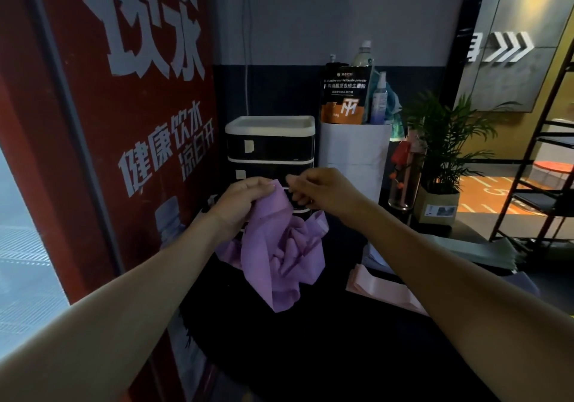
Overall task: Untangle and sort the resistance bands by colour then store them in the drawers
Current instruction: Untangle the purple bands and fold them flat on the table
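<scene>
1. The left hand (240, 198) grips the crumpled purple band (279, 252) at its top, in front of the drawers (270, 144), above the dark surface (310, 339).
2. The right hand (323, 192) has its fingers curled; whether they pinch the band I cannot tell.
3. Risk: pulling hard may tighten the knot, or the band may slip and drop.

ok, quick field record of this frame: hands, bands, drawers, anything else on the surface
left hand: grips top of purple bands, lifted clear of the dark surface
right hand: fingers curled, pinching by the bands' top edge; contact unclear
purple bands: crumpled tangle, hanging
pink bands: flat on the surface, right
green bands: flat pile, farther right
drawer unit: behind hands, visible drawers closed
</scene>
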`<state>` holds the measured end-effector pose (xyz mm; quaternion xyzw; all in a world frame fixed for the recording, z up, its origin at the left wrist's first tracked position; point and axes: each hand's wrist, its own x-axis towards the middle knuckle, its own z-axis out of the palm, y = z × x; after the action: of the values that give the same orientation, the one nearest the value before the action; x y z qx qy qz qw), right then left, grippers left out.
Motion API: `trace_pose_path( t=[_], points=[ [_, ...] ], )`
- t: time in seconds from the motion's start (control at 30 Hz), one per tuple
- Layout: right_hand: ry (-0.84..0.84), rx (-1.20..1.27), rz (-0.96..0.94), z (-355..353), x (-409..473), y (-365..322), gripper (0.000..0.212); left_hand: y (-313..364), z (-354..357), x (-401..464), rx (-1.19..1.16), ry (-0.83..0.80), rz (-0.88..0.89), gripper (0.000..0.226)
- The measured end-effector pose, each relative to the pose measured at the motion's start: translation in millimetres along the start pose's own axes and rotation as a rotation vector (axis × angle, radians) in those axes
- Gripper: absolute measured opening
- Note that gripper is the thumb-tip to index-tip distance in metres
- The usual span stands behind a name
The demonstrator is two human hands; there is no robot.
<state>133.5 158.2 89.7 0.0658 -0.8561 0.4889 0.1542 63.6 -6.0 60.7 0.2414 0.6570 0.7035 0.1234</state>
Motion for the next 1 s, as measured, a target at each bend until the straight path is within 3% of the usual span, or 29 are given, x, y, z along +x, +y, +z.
trace_pose_path(
  t=[0.17,0.37,0.57,0.67,0.8,0.87,1.0],
  points=[
    [0.046,-0.211,-0.071,2.1,8.6,-4.7,0.009,-0.4,5.0,-2.5,0.078,-0.02,0.038,0.013],
    [0.009,-0.222,-0.033,5.3,7.1,-5.6,0.022,1.9,9.8,-4.0,0.075,-0.014,0.115,0.012],
    [0.131,-0.285,-0.119,-3.2,9.5,-2.0,0.01,3.2,14.2,-6.2,0.105,-0.098,0.131,0.027],
    [0.252,-0.309,-0.108,-11.9,10.8,5.2,0.011,-1.2,13.6,-6.1,0.27,-0.119,0.106,0.035],
    [0.461,-0.217,0.02,-30.6,11.0,14.4,0.013,-16.8,0.6,-11.9,0.479,-0.216,0.056,0.017],
    [0.559,-0.156,0.071,-42.2,7.9,19.5,0.014,-27.7,-8.1,-15.7,0.678,-0.295,0.047,0.005],
    [0.645,-0.215,0.138,-55.3,-2.6,30.1,0.017,-44.9,-20.0,-15.8,1.044,-0.324,-0.051,0.012]
  ],
)
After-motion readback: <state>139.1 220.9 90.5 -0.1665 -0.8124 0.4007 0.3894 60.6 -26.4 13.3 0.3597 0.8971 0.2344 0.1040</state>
